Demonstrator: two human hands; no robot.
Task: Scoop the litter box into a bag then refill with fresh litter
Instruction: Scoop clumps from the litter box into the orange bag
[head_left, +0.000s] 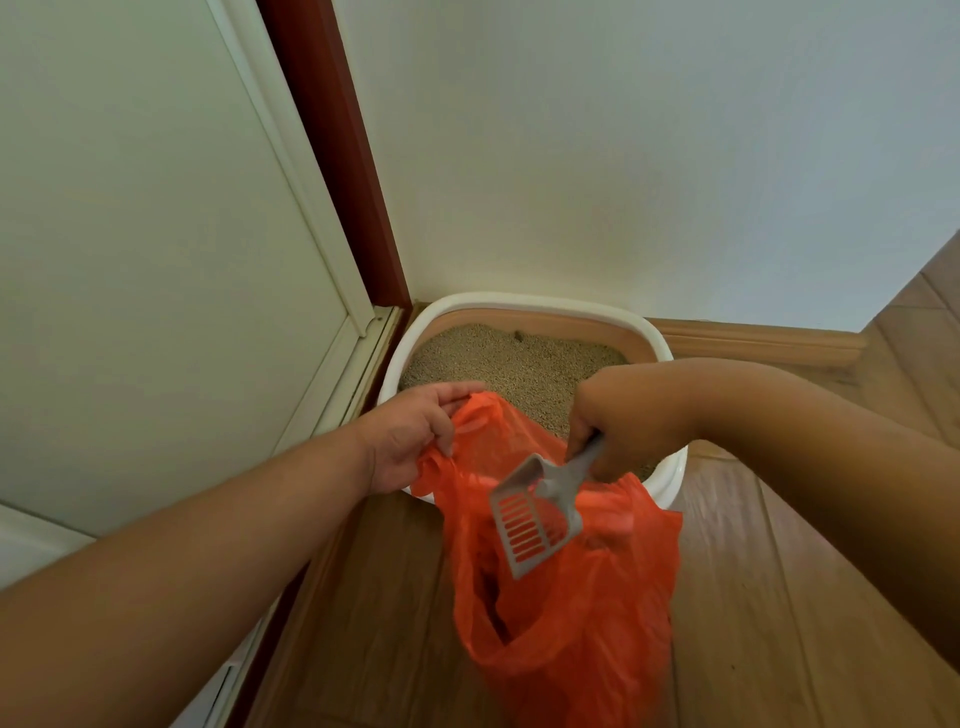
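Left fingers (445, 415): curled, pinching the top edge of the orange bag (566, 597).
Left hand (410, 436): holding that edge up, over the near left rim of the litter box.
Right fingers (584, 434): wrapped tight round the scoop handle.
Right hand (618, 415): above the bag mouth, over the near edge of the box.
Scoop (535, 512): grey, slotted end tipped down into the open bag, just below the fingers.
Bag: hanging open on the wooden floor (753, 597), touching the front of the box.
Litter box (524, 304): white, in the corner by the wall, behind both hands.
Litter (519, 364): tan grains inside the box, one small dark lump near the back.
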